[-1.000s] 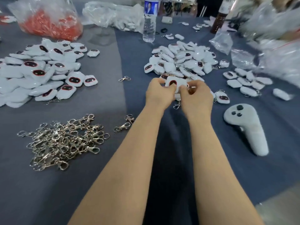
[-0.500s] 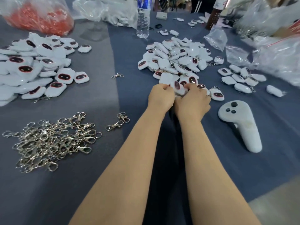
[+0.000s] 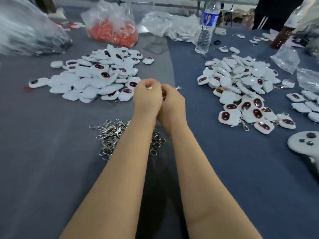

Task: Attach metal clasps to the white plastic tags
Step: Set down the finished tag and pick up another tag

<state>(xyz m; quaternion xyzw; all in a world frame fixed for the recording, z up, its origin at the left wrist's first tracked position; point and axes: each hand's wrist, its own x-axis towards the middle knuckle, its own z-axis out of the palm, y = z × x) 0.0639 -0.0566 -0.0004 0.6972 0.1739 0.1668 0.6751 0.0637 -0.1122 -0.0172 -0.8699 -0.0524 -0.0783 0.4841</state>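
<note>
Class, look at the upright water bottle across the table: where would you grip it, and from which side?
Wrap the water bottle round its clear body just below the blue label, coming in level from its near left. It stands upright and round, which suits a side wrap, and loose white tags lie by its right base.

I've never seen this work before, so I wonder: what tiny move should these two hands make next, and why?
The left hand pinches a small white plastic tag; the right hand curls against it, its contents hidden. Judging by that, I'd finish hooking a clasp on right there, before reaching for the pile of silver metal clasps.
</note>
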